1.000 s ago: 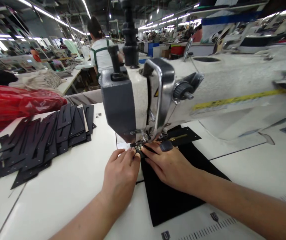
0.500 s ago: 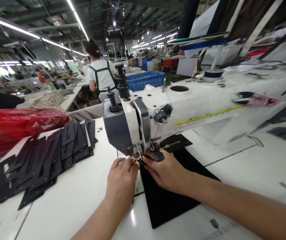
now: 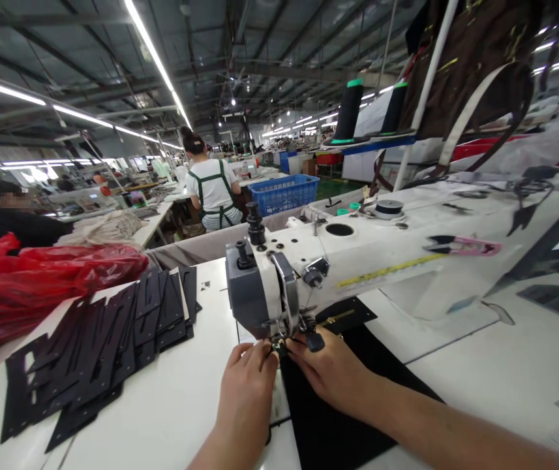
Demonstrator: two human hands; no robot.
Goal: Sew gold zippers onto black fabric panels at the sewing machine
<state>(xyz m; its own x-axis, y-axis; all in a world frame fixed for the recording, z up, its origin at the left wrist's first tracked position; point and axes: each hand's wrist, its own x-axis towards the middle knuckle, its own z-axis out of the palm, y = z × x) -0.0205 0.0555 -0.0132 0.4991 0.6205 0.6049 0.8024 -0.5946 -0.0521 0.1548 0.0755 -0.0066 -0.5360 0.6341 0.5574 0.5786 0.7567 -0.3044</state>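
Note:
A white sewing machine [image 3: 377, 261] stands before me, and both hands are close under its needle and presser foot [image 3: 279, 343]. My left hand [image 3: 250, 391] is at the left of the foot, its fingers drawn together in a pinch; what lies between the fingertips is hidden. On the other side, my right hand [image 3: 331, 372] is closed on a black fabric piece [image 3: 323, 424] near the foot, thumb and fingers pressed at its upper edge. The fabric spreads under the right wrist. Behind that hand lies a black strip with a gold zipper [image 3: 340, 318].
Many overlapping black strips [image 3: 107, 346] lie on the table at left, beside a red plastic bag [image 3: 64, 274]. Pink-handled thread snips [image 3: 469, 245] and a yellow measuring tape [image 3: 387, 271] are on the machine arm. Beyond are a blue crate [image 3: 284, 194] and a person [image 3: 212, 183] facing away.
My view has tilted up, so the machine and table sit lower in the picture. Both hands stay at the presser foot, with little visible change in their hold.

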